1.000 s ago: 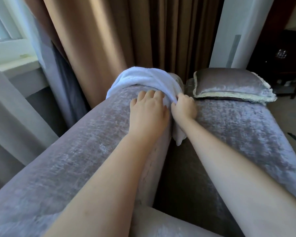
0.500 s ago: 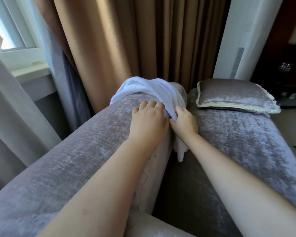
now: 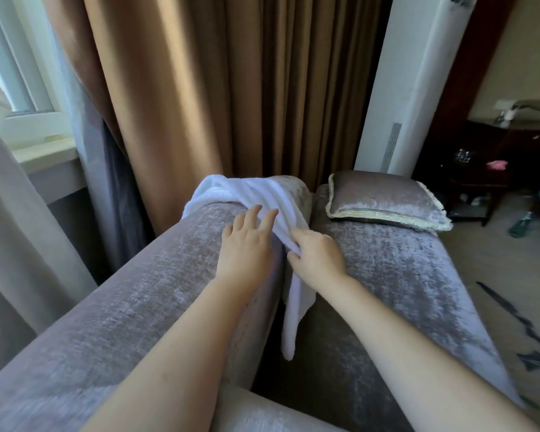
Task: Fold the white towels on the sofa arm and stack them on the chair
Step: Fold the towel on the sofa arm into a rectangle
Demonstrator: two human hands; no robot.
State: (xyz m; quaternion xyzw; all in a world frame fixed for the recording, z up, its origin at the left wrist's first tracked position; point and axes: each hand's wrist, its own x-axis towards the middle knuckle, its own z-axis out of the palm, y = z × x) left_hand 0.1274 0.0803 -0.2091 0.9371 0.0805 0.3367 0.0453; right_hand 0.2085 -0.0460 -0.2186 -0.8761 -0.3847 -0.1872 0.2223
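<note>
1. Brown curtains (image 3: 215, 88) hang behind a grey velvet sofa, with a window (image 3: 22, 88) to your left and a cushion (image 3: 384, 198) lying at the far end of the seat (image 3: 402, 275).
2. The white towel (image 3: 253, 191) lies bunched over the far end of the sofa arm (image 3: 138, 291). One tail hangs down the inner side, between arm and seat. The chair is out of view.
3. Your left grip (image 3: 247, 244) is open, with its fingers spread and fairly straight. It rests on the arm with the fingertips touching the towel's near edge, and it holds nothing.
4. Your right grip (image 3: 318, 260) is closed on a fold of the towel at the arm's inner edge, pinched between thumb and fingers.
5. Risks from here:
   - You hold the towel at one point only, so a pull will likely bring it off as a twisted rope, leaving no edge to fold along.
   - The velvet looks grabby and may drag on the cloth.
   - The loose tail could slide into the gap beside the seat.
   - Take a second corner with the left grip before you lift.
6. Compared with half a second ago, your left fingers have gone from tucked together to fanned out over the towel. The tail also hangs longer below your right grip, so more cloth has come off the arm.
</note>
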